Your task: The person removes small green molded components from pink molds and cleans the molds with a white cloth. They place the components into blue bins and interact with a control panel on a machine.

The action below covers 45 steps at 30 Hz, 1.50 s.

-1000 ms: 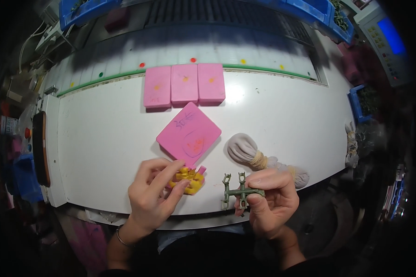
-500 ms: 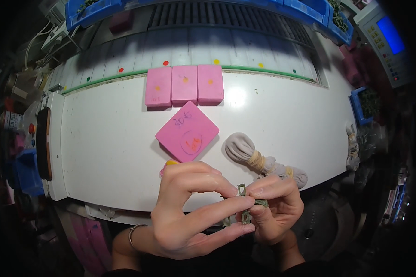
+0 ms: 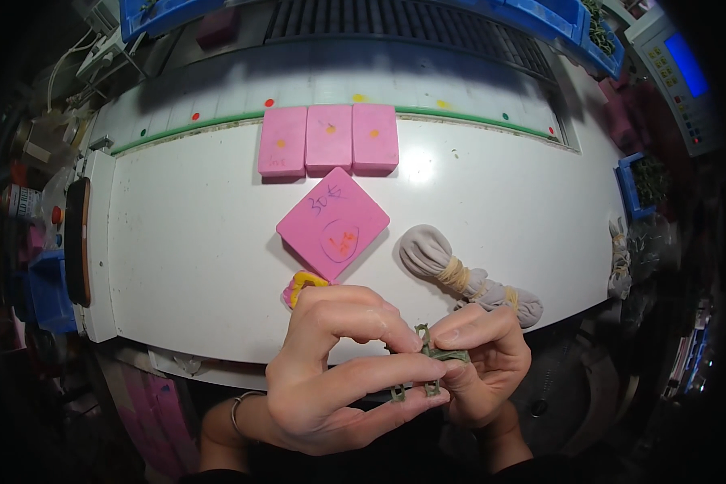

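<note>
Near the front edge of the white table (image 3: 185,258), the right hand (image 3: 490,367) pinches a green part (image 3: 453,355), the left hand (image 3: 327,371) grasping its prongs; uneven pressure could bend one, a slack pinch might drop everything.
</note>
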{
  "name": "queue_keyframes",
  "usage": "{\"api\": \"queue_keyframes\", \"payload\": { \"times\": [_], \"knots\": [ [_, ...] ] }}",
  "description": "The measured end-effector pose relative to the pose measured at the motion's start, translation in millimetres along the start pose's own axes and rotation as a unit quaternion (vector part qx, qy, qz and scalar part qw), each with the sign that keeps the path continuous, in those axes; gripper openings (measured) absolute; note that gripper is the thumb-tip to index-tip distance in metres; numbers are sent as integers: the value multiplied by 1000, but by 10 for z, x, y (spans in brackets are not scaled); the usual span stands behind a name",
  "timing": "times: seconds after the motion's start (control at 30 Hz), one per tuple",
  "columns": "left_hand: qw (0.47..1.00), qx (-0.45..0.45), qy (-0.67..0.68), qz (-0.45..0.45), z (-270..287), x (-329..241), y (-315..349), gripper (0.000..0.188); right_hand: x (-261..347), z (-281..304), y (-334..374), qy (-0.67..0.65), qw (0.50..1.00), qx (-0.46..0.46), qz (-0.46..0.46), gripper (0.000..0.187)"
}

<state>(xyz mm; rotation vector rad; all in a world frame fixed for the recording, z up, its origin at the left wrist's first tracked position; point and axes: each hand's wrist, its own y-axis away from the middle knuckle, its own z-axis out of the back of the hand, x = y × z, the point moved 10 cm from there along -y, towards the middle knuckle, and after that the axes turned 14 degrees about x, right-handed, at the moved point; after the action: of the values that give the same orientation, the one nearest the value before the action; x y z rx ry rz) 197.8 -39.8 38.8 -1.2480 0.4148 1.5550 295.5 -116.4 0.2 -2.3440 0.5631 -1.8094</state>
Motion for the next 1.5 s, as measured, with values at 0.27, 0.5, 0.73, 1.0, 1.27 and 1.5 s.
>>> {"api": "queue_keyframes", "payload": {
  "times": [0.27,0.5,0.73,1.0,1.27,1.5],
  "knots": [
    [999,-27,26,-16,30,-14,2,32,11,0,6,-10,1000,-13,-5,20],
    [999,-30,25,-8,36,67,63,40,79,-34,14,154,988,24,2,30],
    [981,-89,159,64,-1,249,120,52,372,-216,-51,347,930,70,98,43],
    [991,-94,89,39,-14,211,177,50,332,-276,-18,437,894,54,85,28],
    [994,-80,66,24,-15,180,133,49,361,-218,17,367,921,38,121,41],
    [997,-66,45,17,-4,200,132,46,68,41,41,161,987,-22,17,32]
  ]
}}
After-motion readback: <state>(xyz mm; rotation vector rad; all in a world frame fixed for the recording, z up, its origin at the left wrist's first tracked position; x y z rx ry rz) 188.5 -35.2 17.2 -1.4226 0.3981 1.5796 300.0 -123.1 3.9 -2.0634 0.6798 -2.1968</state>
